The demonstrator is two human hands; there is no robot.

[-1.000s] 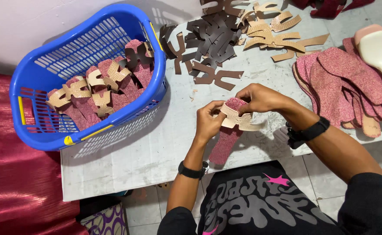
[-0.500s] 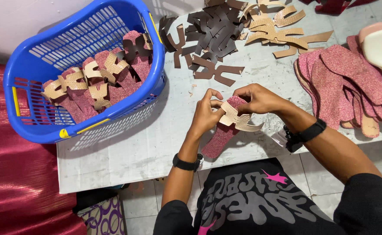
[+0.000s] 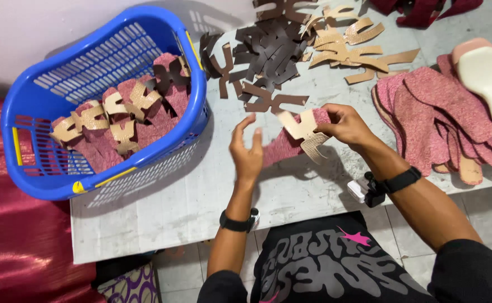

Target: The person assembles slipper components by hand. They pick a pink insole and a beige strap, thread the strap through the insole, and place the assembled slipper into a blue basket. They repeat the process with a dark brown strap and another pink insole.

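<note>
Pinched in the right hand, a pink sole with a tan strap is held above the table. The left hand is spread wide, so the loose strap might slip off.

This is a small sandal-making workshop. A worn grey desk is strewn with cut brown straps and tan straps, beside a stack of pink insoles and a pale sole. A blue plastic basket holds strapped insoles, and the floor is tiled.
</note>
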